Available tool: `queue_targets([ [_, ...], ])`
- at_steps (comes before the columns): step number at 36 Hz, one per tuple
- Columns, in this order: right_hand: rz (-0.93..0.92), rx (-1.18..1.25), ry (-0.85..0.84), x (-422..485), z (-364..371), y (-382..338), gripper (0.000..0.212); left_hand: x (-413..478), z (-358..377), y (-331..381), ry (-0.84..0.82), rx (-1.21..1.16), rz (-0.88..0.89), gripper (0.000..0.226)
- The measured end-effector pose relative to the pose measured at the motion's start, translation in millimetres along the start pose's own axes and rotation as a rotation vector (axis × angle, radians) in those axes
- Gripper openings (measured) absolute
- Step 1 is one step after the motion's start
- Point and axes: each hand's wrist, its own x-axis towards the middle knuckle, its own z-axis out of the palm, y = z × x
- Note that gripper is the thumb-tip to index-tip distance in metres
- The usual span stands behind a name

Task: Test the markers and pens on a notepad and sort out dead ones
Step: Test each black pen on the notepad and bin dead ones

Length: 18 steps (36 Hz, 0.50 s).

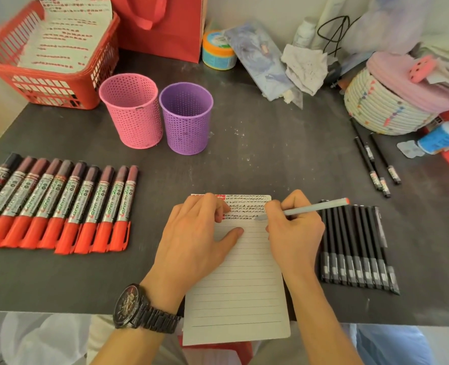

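Fingers [274, 206] of the right hand [295, 227] pinch a grey pen [315, 208], tip on the notepad [239, 285] at the near edge of the desk [270, 154]. Left hand [199, 233] presses flat, fingers straight, steadying the page. Testing is under way; next likely calls for judging the mark, then sorting.

Dark table [270, 143] bears markers [57, 206], pens [355, 246], notepad [236, 285], cups [132, 114].

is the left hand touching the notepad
Touching: the head view shows the left hand lying flat on the notepad, thumb on the lined page.
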Motion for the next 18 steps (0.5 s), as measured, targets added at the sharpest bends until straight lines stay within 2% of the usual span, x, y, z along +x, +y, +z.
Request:
queue_targets([
  [12,0.002,-0.002,-0.007,-0.5,-0.6,0.2,0.031,-1.1,0.8,-0.9,0.006,-0.015,-0.003,0.049],
  [18,0.02,0.031,0.006,-0.6,-0.4,1.2,0.032,-2.1,-4.9,4.3,0.002,-0.08,0.001,0.018],
])
